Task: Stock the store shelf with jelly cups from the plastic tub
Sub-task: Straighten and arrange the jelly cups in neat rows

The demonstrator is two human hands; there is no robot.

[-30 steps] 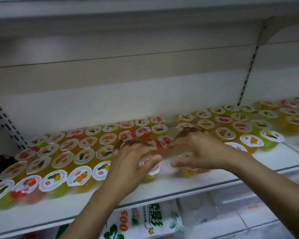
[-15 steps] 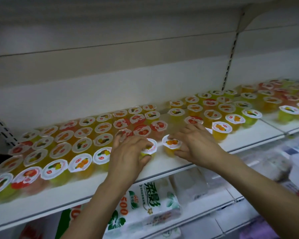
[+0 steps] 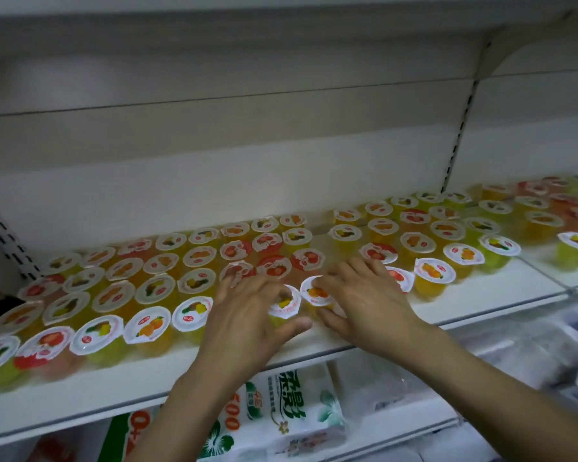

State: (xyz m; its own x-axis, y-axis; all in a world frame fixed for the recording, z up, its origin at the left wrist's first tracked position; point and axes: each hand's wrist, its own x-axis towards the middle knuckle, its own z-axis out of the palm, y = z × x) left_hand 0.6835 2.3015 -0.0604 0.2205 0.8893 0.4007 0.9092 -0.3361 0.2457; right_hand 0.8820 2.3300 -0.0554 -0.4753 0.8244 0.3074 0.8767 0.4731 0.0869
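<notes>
While both hands cup 2 jelly cups on shelf (image 3: 464, 305), left grip (image 3: 247, 315) holding yellow cup (image 3: 282, 305), right grip (image 3: 367, 301) holding orange cup (image 3: 317, 295)

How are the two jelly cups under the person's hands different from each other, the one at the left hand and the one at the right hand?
The left cup has yellow fruit on its lid; the right cup has orange fruit. The left cup sits between the left hand's fingers and thumb; the right cup is partly covered by the right hand's fingers. Both stand upright, touching, on the shelf, with white round lids.

A white store shelf (image 3: 121, 391) carries rows of sealed jelly cups (image 3: 149, 325) standing upright, lids touching.
</notes>
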